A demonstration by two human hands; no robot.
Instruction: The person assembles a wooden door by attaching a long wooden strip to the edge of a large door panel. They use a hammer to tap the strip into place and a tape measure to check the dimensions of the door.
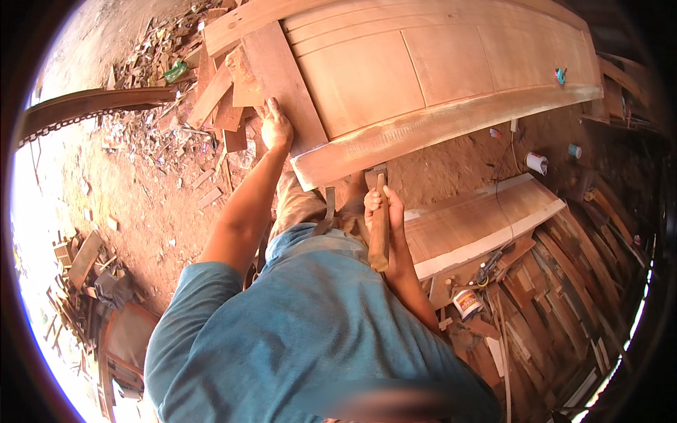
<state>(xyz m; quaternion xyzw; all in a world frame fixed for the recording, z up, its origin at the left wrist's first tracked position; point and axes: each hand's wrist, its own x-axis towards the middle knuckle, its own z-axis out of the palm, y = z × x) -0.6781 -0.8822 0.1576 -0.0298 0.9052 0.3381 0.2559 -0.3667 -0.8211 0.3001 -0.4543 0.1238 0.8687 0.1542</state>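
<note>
A large panelled wooden door [451, 67] lies across the far side in front of me, with a pale strip along its near edge. My left hand [276, 127] rests against its left end, fingers stretched out along the wood and gripping nothing. In my right hand [384, 204] is a hammer [379, 240], the fingers wrapped round its thick wooden handle. The dark hammer head points away from me, close below the door's near edge. A small blue object [560, 75] sits on the door's right part; its kind is unclear.
A second wooden panel [472, 218] lies to my right, beside stacked timber strips [564, 282] and a white tub [467, 303]. A white cup-like container [537, 163] is on the ground. Wood offcuts [229, 106] lie beyond my left hand, and a rusty beam [99, 106] crosses the left side.
</note>
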